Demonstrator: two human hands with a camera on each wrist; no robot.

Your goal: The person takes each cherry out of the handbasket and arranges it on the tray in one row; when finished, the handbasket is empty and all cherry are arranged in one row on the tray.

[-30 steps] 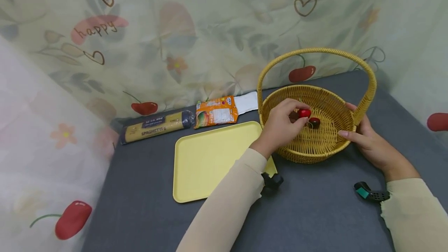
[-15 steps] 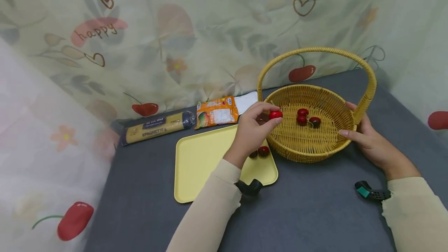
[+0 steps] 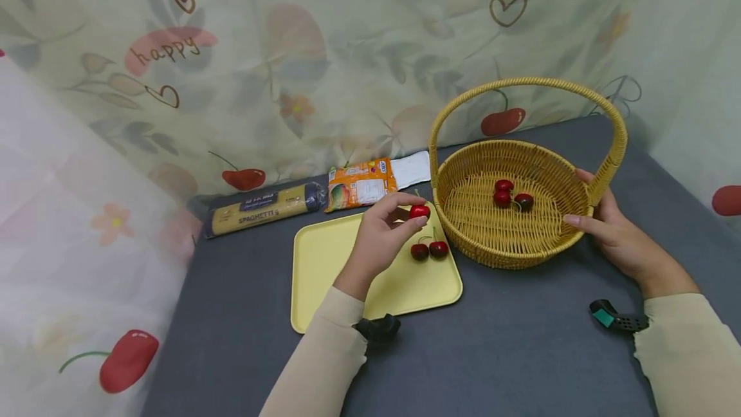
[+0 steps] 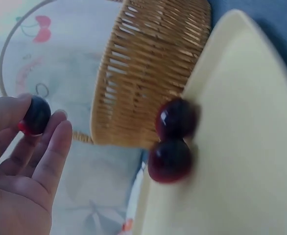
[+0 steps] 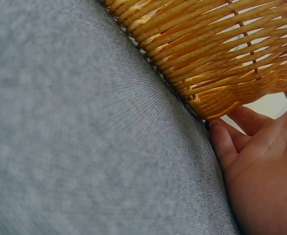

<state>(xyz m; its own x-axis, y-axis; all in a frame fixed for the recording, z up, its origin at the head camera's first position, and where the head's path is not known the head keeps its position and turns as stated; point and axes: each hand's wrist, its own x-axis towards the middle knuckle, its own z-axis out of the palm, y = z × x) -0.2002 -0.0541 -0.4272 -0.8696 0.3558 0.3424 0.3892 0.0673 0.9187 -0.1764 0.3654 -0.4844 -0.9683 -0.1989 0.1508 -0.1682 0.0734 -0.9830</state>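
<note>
My left hand [image 3: 379, 237] pinches a red cherry [image 3: 419, 211] between thumb and fingertips, above the yellow tray [image 3: 330, 262]. In the left wrist view the same cherry [image 4: 36, 116] looks dark, with a red underside. Two dark red cherries [image 3: 438, 250] with stems lie side by side on the tray's right part. Right of the tray stands a wicker basket [image 3: 521, 237] with a tall hoop handle, and several cherries [image 3: 502, 198] lie on its bottom. My right hand [image 3: 622, 243] grips the basket's right side, thumb over the rim; the right wrist view shows its fingers [image 5: 224, 144] against the lower wall.
Along the back lie a pack of spaghetti [image 3: 263, 210], an orange packet [image 3: 360, 184] and a white packet [image 3: 411, 169]. A patterned cloth [image 3: 347, 69] hangs behind them. Grey cloth [image 3: 492, 346] covers the table.
My left hand has moved left out of the basket, carrying the cherry over the tray. The cherries in the basket and on the tray now show. My right hand keeps its hold on the basket.
</note>
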